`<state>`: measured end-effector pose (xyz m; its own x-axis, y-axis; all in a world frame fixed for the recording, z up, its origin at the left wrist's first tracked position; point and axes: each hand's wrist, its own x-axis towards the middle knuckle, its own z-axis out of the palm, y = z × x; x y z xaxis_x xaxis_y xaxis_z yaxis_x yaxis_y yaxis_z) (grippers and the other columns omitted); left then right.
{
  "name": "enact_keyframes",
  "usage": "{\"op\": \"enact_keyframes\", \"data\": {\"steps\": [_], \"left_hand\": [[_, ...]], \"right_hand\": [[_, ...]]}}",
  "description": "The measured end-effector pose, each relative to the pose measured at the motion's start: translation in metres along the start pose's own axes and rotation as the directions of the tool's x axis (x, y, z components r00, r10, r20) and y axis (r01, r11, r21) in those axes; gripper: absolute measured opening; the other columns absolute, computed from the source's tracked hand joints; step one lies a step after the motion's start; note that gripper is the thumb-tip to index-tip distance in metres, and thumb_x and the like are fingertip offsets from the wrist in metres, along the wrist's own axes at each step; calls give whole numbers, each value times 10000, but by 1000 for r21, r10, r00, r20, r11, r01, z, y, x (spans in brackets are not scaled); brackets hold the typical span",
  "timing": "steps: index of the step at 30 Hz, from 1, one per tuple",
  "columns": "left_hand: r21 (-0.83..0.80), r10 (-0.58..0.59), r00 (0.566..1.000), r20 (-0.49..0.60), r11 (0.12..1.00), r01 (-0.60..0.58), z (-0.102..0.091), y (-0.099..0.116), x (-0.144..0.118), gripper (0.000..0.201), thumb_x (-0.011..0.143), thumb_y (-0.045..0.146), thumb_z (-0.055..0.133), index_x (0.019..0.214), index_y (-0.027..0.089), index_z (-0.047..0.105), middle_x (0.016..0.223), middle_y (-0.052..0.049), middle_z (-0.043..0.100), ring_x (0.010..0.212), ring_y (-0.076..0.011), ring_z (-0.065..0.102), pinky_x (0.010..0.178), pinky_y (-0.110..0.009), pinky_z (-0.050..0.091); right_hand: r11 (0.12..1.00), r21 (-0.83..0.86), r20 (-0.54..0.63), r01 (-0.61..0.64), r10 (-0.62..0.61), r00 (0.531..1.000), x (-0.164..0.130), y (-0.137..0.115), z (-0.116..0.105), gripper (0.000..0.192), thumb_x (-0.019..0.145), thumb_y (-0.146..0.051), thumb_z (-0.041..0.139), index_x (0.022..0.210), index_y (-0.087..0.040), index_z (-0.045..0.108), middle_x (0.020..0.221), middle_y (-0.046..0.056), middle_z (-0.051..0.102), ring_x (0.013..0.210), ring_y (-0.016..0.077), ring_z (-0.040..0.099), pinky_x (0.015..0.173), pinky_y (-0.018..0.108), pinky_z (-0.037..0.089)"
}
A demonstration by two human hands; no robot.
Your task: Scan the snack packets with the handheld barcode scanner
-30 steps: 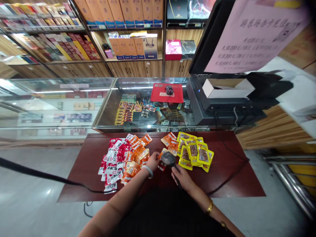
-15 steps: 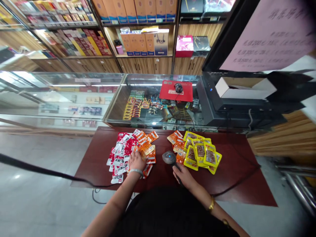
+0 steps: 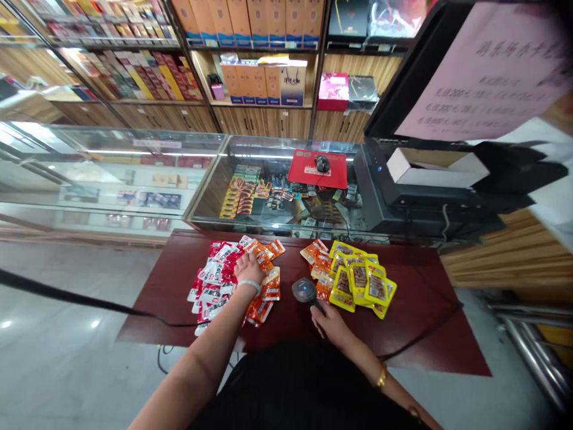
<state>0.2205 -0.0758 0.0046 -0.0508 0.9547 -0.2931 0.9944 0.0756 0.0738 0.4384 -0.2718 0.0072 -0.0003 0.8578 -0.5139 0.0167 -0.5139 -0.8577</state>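
Note:
My left hand (image 3: 249, 270) lies on the pile, fingers stretched over the border between red-and-white snack packets (image 3: 210, 275) and orange snack packets (image 3: 271, 285). No packet shows lifted in it. In my right hand (image 3: 330, 323) is a dark barcode scanner (image 3: 304, 290), gripped by its handle, with a small blue light on its head. Just beyond the scanner is a smaller group of orange packets (image 3: 321, 263). Yellow snack packets (image 3: 359, 276) overlap in a heap to the right of these. Everything rests on a dark red tabletop (image 3: 416, 310).
A glass display counter (image 3: 277, 226) adjoins the table's far edge, with a red mouse pad (image 3: 308, 174) and computer mouse (image 3: 322, 163) on top. A black register machine (image 3: 403, 203) with an open white box (image 3: 436, 167) stands right. A black cable (image 3: 89, 303) crosses at left.
My left hand has moved up and slightly left across the packets, with its fingers now further toward the far side. The scanner stays in my right hand, nearly unmoved.

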Motion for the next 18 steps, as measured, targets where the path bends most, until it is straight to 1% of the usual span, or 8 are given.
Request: {"op": "enact_keyframes", "data": {"steps": [1, 3, 5, 7, 10, 15, 18], "left_hand": [[-24, 20, 1000, 7, 1000, -20, 1, 0, -2, 561, 743, 419, 700, 1215, 192, 499, 1304, -163, 547, 1248, -319, 483, 997, -410, 372], [-133, 50, 997, 67, 990, -41, 4, 0, -8, 439, 816, 392, 632, 1183, 190, 499, 1162, -145, 635, 1128, -289, 584, 920, -376, 425], [-285, 60, 988, 140, 958, -18, 8, 2, -14, 372, 857, 380, 589, 1167, 198, 492, 1021, -105, 684, 958, -251, 657, 807, -330, 465], [-409, 66, 985, 162, 913, 6, 13, 6, -20, 355, 855, 376, 602, 1147, 209, 488, 964, -71, 698, 863, -219, 675, 744, -300, 475], [-498, 105, 984, 144, 867, -20, 20, 11, -25, 324, 834, 360, 636, 1090, 213, 502, 929, -46, 698, 831, -197, 679, 740, -286, 483], [-542, 122, 980, 158, 840, -17, 30, 19, -25, 337, 821, 345, 656, 1098, 210, 521, 944, -64, 704, 861, -209, 685, 763, -303, 498], [-599, 138, 974, 181, 801, -2, 41, 33, -27, 350, 803, 345, 688, 1083, 186, 550, 969, -82, 712, 899, -216, 688, 802, -313, 508]], "right_hand": [[1000, 8, -11, 6, -6, 1000, 0, -1, 0, 440, 835, -655, 538, 839, -215, 511, 533, -83, 468, 394, 81, 374, 389, 204, 299], [999, 37, -21, 6, -5, 1000, 1, -2, 0, 441, 821, -654, 557, 821, -216, 508, 528, -84, 468, 388, 82, 373, 381, 206, 296], [998, 68, -22, -1, 3, 1000, 1, -5, 0, 439, 811, -653, 569, 828, -219, 505, 519, -91, 456, 381, 83, 365, 374, 206, 289], [996, 86, -24, -2, 4, 1000, 1, -7, 0, 437, 808, -652, 576, 823, -222, 498, 511, -95, 447, 380, 82, 359, 374, 205, 284], [995, 97, -16, 16, -14, 1000, -1, -11, -1, 445, 809, -658, 580, 785, -225, 479, 520, -85, 460, 386, 80, 362, 379, 206, 280], [993, 113, -1, 33, -33, 999, -7, -9, -6, 471, 815, -687, 563, 788, -225, 475, 515, -82, 453, 388, 83, 350, 381, 212, 266], [991, 129, -36, 32, -27, 999, -11, -2, -10, 489, 806, -701, 563, 822, -217, 498, 526, -82, 448, 408, 87, 360, 390, 210, 276]]}}
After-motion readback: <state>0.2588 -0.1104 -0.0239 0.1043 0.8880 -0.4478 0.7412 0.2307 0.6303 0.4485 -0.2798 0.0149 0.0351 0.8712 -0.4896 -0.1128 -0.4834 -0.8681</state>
